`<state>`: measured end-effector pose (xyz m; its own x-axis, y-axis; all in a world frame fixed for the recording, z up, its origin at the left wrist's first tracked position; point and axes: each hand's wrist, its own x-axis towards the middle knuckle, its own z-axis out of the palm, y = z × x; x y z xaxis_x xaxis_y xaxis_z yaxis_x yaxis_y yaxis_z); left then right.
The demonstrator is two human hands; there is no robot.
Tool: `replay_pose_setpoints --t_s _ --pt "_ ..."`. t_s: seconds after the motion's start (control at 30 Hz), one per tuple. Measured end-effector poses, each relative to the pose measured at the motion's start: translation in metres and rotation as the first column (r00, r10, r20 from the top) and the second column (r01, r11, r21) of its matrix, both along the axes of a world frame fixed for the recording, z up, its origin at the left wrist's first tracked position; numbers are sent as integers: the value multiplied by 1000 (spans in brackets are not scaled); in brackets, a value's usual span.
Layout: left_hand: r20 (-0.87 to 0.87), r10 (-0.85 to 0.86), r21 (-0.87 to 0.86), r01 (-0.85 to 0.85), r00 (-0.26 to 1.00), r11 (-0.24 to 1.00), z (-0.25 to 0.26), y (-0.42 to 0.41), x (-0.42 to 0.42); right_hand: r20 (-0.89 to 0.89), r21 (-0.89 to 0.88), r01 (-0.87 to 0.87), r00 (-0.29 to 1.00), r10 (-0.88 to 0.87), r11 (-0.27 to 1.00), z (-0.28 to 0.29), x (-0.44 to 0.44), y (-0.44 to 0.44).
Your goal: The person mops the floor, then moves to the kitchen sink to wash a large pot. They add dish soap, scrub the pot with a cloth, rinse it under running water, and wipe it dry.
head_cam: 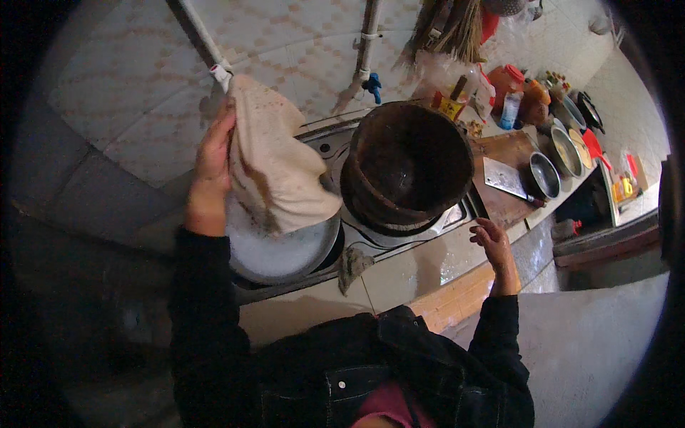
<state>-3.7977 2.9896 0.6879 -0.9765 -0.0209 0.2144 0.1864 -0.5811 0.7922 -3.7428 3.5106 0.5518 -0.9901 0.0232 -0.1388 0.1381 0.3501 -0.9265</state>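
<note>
My left hand (pixel 214 152) grips the upper end of a damp-looking beige cloth (pixel 273 160). The cloth hangs in folds over a metal basin (pixel 278 257) in the left part of the counter, its lower edge in front of the basin's rim. Beside it, a large dark round vessel (pixel 412 160), probably wooden, stands on the sink unit with its mouth facing me; its inside looks dark and bare. Over the counter's front edge, my right hand (pixel 492 241) holds nothing, its fingers loosely bent and apart.
A grey rag (pixel 353 265) drapes over the counter's front edge. On the right, a cleaver (pixel 511 179) lies on a wooden cutting board (pixel 497 144) beside a steel bowl (pixel 545 174). Pipes with a blue-handled tap (pixel 372 85) run down the tiled wall. Jars and bowls line the back.
</note>
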Motion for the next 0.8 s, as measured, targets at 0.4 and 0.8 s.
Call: replay_pose_setpoints --t_s 0.4,0.8 --pt "17 153 -809 -76 988 583 -80 54 -21 -81 480 -530 767 637 699 100 -148 -99" --pt "107 269 -927 -2 957 375 -135 150 -60 426 865 -491 611 667 -102 -71 -233 -180"
